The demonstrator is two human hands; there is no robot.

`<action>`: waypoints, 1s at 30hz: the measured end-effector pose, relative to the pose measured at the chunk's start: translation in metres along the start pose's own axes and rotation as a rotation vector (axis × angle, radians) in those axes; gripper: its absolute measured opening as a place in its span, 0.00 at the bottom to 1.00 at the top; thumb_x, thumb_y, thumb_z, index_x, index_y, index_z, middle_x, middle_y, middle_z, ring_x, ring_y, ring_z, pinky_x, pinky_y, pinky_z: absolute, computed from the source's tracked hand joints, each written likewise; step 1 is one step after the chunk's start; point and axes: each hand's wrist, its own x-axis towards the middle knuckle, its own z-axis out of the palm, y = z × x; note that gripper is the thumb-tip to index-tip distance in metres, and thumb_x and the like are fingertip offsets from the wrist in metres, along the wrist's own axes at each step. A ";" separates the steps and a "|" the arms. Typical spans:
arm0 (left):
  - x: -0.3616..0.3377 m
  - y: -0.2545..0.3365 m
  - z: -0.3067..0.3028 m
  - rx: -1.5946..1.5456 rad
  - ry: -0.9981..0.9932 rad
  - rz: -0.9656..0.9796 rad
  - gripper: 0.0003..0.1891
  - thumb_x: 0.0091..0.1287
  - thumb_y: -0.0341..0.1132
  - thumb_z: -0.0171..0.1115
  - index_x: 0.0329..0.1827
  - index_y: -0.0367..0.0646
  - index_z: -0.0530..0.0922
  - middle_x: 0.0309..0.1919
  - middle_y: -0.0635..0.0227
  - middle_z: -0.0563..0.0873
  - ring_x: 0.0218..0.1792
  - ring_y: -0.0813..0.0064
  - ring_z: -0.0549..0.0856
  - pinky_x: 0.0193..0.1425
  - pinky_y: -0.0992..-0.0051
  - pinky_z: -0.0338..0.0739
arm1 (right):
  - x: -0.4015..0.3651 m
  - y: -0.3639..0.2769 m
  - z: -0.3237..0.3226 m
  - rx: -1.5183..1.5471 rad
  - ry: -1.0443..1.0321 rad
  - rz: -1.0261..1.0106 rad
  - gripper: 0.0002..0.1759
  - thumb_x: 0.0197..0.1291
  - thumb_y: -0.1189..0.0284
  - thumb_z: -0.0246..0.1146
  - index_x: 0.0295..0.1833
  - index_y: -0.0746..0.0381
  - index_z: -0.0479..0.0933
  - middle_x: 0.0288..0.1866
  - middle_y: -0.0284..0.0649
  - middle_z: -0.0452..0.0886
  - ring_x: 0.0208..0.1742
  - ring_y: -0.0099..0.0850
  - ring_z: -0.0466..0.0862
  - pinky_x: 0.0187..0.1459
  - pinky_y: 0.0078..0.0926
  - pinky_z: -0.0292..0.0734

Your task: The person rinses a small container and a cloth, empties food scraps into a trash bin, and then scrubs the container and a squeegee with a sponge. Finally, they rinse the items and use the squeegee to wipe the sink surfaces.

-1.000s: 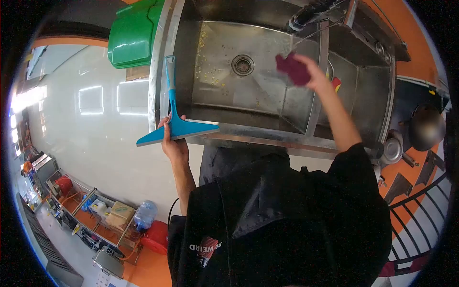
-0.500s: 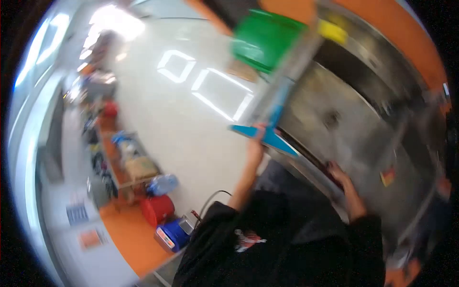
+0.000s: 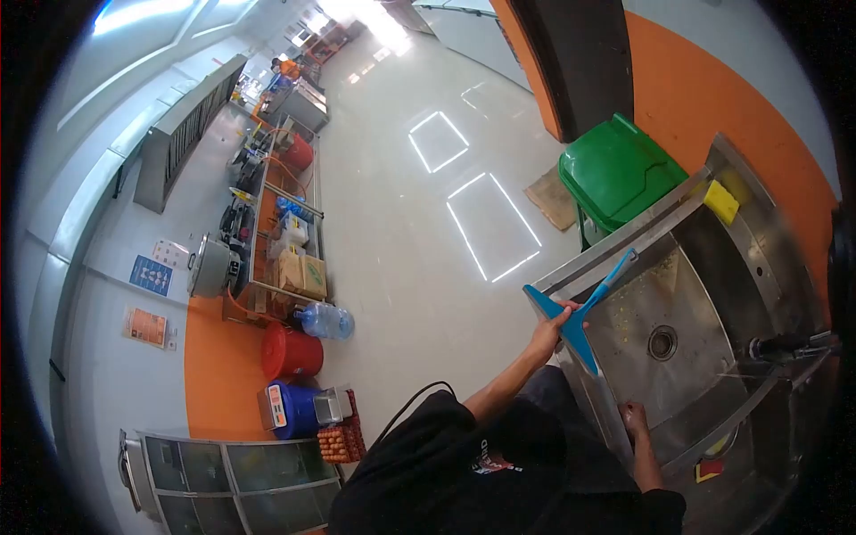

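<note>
A blue squeegee [image 3: 578, 332] is held by its head in my left hand [image 3: 555, 328], above the front rim of the steel sink [image 3: 615, 392]. Its handle points away over the basin, and its broad blade lies across the rim. My right hand [image 3: 634, 417] is closed at the near wall of the basin, lower and to the right. What its fingers hold, if anything, is hidden. A round drain [image 3: 662, 342] and small yellowish bits show on the basin floor.
A yellow sponge [image 3: 721, 202] sits on the sink's far corner, by a green lidded bin [image 3: 624, 169]. A dark faucet [image 3: 789, 346] is at the right. A red-and-yellow sponge [image 3: 709, 470] lies nearer me. Across the floor stand a red bucket [image 3: 292, 351], a water jug [image 3: 325, 321] and an egg tray [image 3: 334, 444].
My view has turned, so the sink sits lower and further right and more of the room shows. The blue squeegee stays in my left hand; my right hand is still at the basin's near side.
</note>
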 end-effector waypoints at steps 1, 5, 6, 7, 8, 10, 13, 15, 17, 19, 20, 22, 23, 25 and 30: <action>-0.001 0.001 0.002 -0.011 0.003 0.003 0.14 0.70 0.38 0.55 0.52 0.37 0.72 0.45 0.56 0.81 0.43 0.61 0.85 0.48 0.63 0.82 | 0.000 0.001 0.001 -0.064 0.034 -0.046 0.22 0.59 0.61 0.60 0.34 0.73 0.78 0.29 0.53 0.81 0.33 0.39 0.82 0.37 0.37 0.72; -0.003 0.002 0.000 -0.020 -0.006 -0.001 0.14 0.71 0.38 0.54 0.52 0.38 0.72 0.46 0.56 0.81 0.44 0.61 0.85 0.49 0.64 0.82 | -0.008 -0.019 -0.001 -0.131 0.063 -0.007 0.18 0.54 0.66 0.59 0.34 0.74 0.78 0.32 0.61 0.80 0.35 0.51 0.82 0.38 0.43 0.73; -0.003 0.002 0.000 -0.020 -0.006 0.002 0.14 0.71 0.38 0.54 0.52 0.38 0.72 0.46 0.56 0.81 0.44 0.61 0.85 0.49 0.64 0.82 | -0.016 -0.033 -0.004 -0.132 0.063 -0.011 0.18 0.54 0.66 0.59 0.34 0.74 0.78 0.32 0.61 0.80 0.35 0.51 0.82 0.38 0.43 0.73; -0.003 0.002 -0.001 -0.022 -0.018 -0.002 0.14 0.71 0.38 0.54 0.52 0.38 0.72 0.46 0.57 0.81 0.44 0.61 0.85 0.49 0.64 0.82 | -0.027 -0.053 -0.008 -0.141 0.081 0.045 0.17 0.53 0.67 0.59 0.34 0.74 0.77 0.34 0.63 0.79 0.36 0.53 0.81 0.39 0.43 0.73; -0.004 0.003 -0.001 -0.022 -0.030 -0.006 0.14 0.71 0.38 0.53 0.52 0.39 0.72 0.47 0.57 0.81 0.45 0.61 0.85 0.50 0.64 0.82 | -0.032 -0.063 -0.009 -0.148 0.098 0.100 0.17 0.53 0.67 0.58 0.35 0.74 0.77 0.36 0.64 0.79 0.37 0.56 0.81 0.40 0.44 0.73; -0.007 -0.003 -0.001 -0.019 -0.019 0.003 0.14 0.71 0.38 0.53 0.52 0.39 0.72 0.47 0.57 0.80 0.45 0.61 0.85 0.50 0.64 0.82 | 0.005 0.013 0.007 -0.318 0.037 -0.117 0.17 0.53 0.68 0.59 0.36 0.74 0.78 0.36 0.63 0.79 0.38 0.53 0.81 0.41 0.42 0.74; -0.003 0.002 -0.003 -0.024 -0.012 0.012 0.14 0.71 0.39 0.53 0.52 0.39 0.72 0.48 0.57 0.80 0.45 0.62 0.85 0.50 0.64 0.82 | 0.014 0.032 0.013 -0.278 0.037 -0.071 0.19 0.53 0.65 0.60 0.38 0.74 0.78 0.37 0.60 0.81 0.39 0.50 0.82 0.44 0.40 0.74; -0.002 -0.001 -0.003 -0.035 -0.021 0.009 0.14 0.71 0.39 0.53 0.52 0.39 0.72 0.48 0.57 0.80 0.45 0.62 0.85 0.49 0.64 0.82 | 0.000 0.009 0.003 -0.162 0.054 0.095 0.21 0.54 0.63 0.62 0.39 0.75 0.78 0.37 0.58 0.82 0.41 0.48 0.82 0.45 0.39 0.74; -0.005 0.002 -0.002 -0.019 -0.009 -0.008 0.14 0.71 0.39 0.53 0.52 0.39 0.72 0.47 0.58 0.81 0.45 0.62 0.85 0.49 0.64 0.82 | -0.008 -0.001 0.000 0.153 0.005 0.286 0.19 0.57 0.65 0.63 0.44 0.72 0.79 0.41 0.49 0.83 0.39 0.39 0.82 0.43 0.32 0.75; -0.005 0.003 -0.003 0.002 0.002 -0.019 0.14 0.71 0.39 0.53 0.53 0.39 0.72 0.47 0.58 0.81 0.44 0.62 0.85 0.49 0.64 0.82 | -0.017 -0.013 -0.013 0.262 -0.017 0.385 0.20 0.56 0.66 0.64 0.48 0.71 0.77 0.43 0.45 0.82 0.41 0.38 0.81 0.45 0.32 0.74; -0.005 0.003 -0.003 -0.006 0.007 -0.012 0.14 0.71 0.39 0.53 0.53 0.39 0.72 0.47 0.58 0.81 0.44 0.62 0.85 0.49 0.64 0.82 | -0.023 -0.020 -0.023 0.371 -0.031 0.478 0.22 0.56 0.67 0.66 0.51 0.71 0.76 0.45 0.42 0.81 0.44 0.36 0.80 0.47 0.32 0.74; -0.004 0.002 -0.001 -0.018 0.008 -0.003 0.14 0.72 0.39 0.53 0.53 0.39 0.72 0.46 0.58 0.81 0.44 0.62 0.85 0.49 0.64 0.82 | -0.042 -0.036 -0.042 0.439 -0.137 0.430 0.27 0.52 0.67 0.68 0.55 0.70 0.73 0.47 0.44 0.81 0.44 0.37 0.81 0.48 0.36 0.75; -0.004 0.003 -0.001 -0.010 0.006 0.002 0.14 0.72 0.39 0.53 0.53 0.39 0.72 0.46 0.58 0.81 0.44 0.63 0.85 0.49 0.64 0.82 | -0.050 -0.044 -0.050 0.505 -0.247 0.379 0.32 0.49 0.68 0.71 0.59 0.69 0.70 0.50 0.46 0.80 0.45 0.38 0.82 0.50 0.39 0.76; -0.005 0.003 -0.002 -0.004 0.006 0.007 0.14 0.72 0.39 0.53 0.53 0.39 0.72 0.46 0.58 0.81 0.44 0.63 0.85 0.49 0.65 0.82 | -0.064 -0.058 -0.065 0.462 -0.234 0.399 0.32 0.49 0.69 0.71 0.58 0.69 0.70 0.50 0.45 0.80 0.45 0.38 0.82 0.48 0.38 0.76; -0.005 0.006 -0.002 -0.008 -0.011 0.010 0.14 0.72 0.39 0.53 0.53 0.39 0.72 0.46 0.58 0.81 0.44 0.63 0.85 0.49 0.65 0.82 | -0.037 0.015 -0.090 0.513 -0.070 0.482 0.17 0.54 0.72 0.65 0.49 0.66 0.75 0.44 0.41 0.80 0.46 0.36 0.81 0.49 0.37 0.76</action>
